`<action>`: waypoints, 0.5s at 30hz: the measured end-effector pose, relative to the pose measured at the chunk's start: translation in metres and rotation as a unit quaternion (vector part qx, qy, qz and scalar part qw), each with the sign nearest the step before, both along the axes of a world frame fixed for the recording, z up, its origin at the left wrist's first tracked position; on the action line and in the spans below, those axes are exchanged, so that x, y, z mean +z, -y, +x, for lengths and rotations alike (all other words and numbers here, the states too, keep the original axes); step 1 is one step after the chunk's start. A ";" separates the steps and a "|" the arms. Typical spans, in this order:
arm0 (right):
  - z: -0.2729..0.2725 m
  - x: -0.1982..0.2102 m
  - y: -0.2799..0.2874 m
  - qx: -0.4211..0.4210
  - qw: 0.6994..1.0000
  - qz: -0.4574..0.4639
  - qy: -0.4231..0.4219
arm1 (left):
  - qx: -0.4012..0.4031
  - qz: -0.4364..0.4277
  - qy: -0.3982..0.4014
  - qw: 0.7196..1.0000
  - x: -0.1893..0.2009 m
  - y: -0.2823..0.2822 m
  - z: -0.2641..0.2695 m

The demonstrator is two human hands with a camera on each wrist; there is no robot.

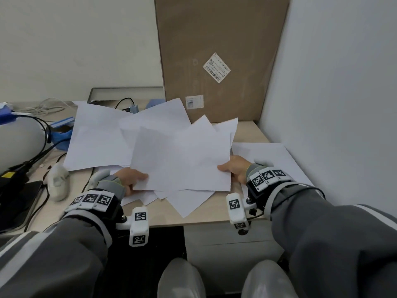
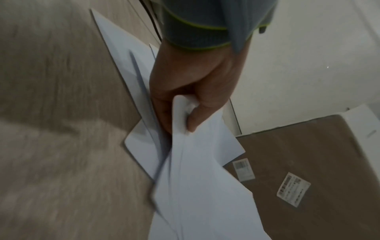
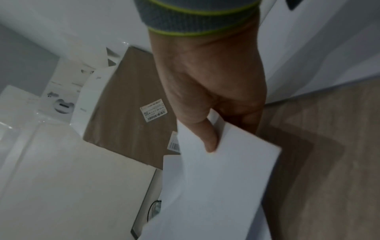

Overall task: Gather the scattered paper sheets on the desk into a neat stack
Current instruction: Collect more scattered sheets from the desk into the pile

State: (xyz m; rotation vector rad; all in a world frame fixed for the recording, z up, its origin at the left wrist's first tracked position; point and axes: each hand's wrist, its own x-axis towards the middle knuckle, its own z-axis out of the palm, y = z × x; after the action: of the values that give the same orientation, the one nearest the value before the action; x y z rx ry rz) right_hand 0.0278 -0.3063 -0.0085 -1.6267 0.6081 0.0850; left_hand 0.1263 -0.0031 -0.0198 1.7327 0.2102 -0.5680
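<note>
I hold an uneven bunch of white paper sheets [image 1: 182, 155] above the desk [image 1: 251, 130], its corners fanned out at different angles. My left hand [image 1: 133, 179] pinches the bunch's lower left edge, thumb on top [image 2: 195, 120]. At the lower right edge my right hand [image 1: 233, 168] pinches it too, thumb on the top sheet [image 3: 209, 139]. The bunch [image 2: 197, 186] hangs tilted in the left wrist view. More sheets lie flat on the desk: one at the left [image 1: 96, 138], one at the right [image 1: 268, 155], and some under the bunch [image 1: 189, 201].
A tall brown cardboard box [image 1: 219, 57] leans against the wall behind the papers. Cables [image 1: 38, 145], blue items [image 1: 62, 130] and a dark device [image 1: 15, 203] crowd the desk's left side. A white object [image 1: 58, 183] lies by my left hand. The right wall [image 1: 343, 82] is close.
</note>
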 end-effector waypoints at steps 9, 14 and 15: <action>0.000 0.004 0.003 -0.040 0.994 0.088 -0.047 | 0.002 -0.018 0.062 0.998 -0.014 -0.006 0.004; 0.008 0.013 0.004 -0.055 0.994 0.073 0.060 | -0.020 -0.118 0.101 0.988 0.006 -0.005 -0.001; 0.009 0.016 0.003 -0.064 0.991 0.077 0.086 | -0.014 -0.126 0.108 0.986 0.011 -0.005 -0.002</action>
State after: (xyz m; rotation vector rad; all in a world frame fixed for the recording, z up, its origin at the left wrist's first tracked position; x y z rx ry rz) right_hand 0.0364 -0.3097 0.0079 -1.4243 0.5584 -0.0998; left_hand 0.1245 0.0019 -0.0088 1.5382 -0.0384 -0.4038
